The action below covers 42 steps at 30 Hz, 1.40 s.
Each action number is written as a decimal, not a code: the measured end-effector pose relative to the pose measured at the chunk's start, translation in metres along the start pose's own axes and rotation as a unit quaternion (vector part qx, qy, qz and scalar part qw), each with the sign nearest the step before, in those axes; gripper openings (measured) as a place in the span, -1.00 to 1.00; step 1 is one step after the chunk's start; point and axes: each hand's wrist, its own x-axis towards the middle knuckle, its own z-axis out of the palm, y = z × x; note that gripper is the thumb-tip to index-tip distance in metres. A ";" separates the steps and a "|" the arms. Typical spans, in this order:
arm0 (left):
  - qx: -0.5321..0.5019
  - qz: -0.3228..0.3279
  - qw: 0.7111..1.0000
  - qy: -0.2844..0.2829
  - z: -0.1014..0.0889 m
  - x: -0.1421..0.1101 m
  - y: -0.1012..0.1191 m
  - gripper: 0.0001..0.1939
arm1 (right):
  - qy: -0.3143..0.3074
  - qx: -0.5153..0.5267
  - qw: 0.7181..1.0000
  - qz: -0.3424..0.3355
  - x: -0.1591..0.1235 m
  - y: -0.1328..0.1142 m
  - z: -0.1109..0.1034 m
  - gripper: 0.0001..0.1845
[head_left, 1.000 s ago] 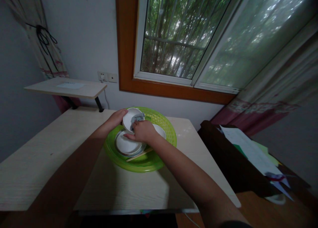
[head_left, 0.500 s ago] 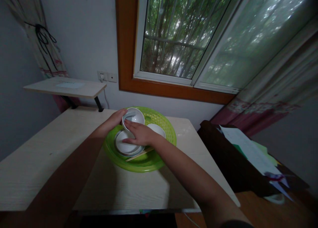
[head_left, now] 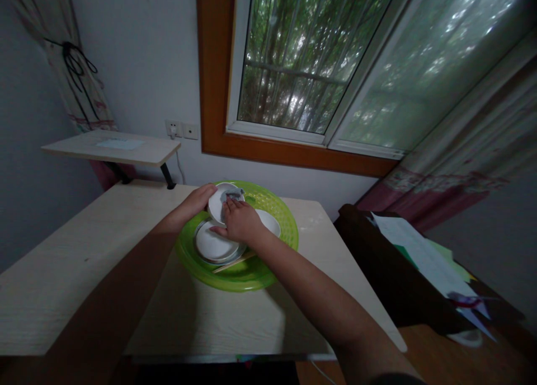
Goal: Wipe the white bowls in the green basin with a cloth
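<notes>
My left hand [head_left: 198, 201] is closed on the left rim of a white bowl [head_left: 216, 202], which is tipped up over a green plastic tray [head_left: 248, 286]. Inside the bowl, my right hand [head_left: 244, 222] presses a thin grey cloth [head_left: 237, 195] with its fingers; part of the cloth lies over the far rim. Below the held bowl, white plates [head_left: 213, 246] sit stacked on the tray. A second white bowl [head_left: 272, 222] is partly behind my right wrist. Wooden chopsticks [head_left: 229, 265] lie along the front of the plates, their right ends hidden by my forearm.
The tray stands on a pale wooden table [head_left: 235, 323]. A small raised shelf [head_left: 155, 154] with a paper on it is at the back left, near wall sockets [head_left: 181, 130]. Right of the table, papers [head_left: 419, 250] lie on dark furniture [head_left: 369, 262]. A window is behind.
My right hand has moved from the bowl's left side to its right, carrying the cloth across the inside towards the far right rim. The bowl has tilted slightly; my left hand still grips it.
</notes>
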 end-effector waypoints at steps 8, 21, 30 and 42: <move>0.042 0.018 0.999 0.019 -0.004 -0.003 0.004 -0.59 | -0.037 0.060 0.997 -0.016 -0.002 0.003 -0.017 -0.22; 0.035 0.030 0.998 0.048 -0.004 -0.002 0.008 -0.62 | 0.055 0.321 0.934 -0.147 0.002 0.018 0.011 -0.19; 0.032 0.016 0.996 0.080 -0.007 -0.002 0.006 -0.63 | 0.035 0.233 0.965 -0.116 0.000 0.015 -0.002 -0.42; 0.011 -0.016 0.996 0.083 -0.007 -0.002 0.008 -0.63 | -0.007 0.009 0.999 -0.038 0.003 0.001 -0.021 -0.38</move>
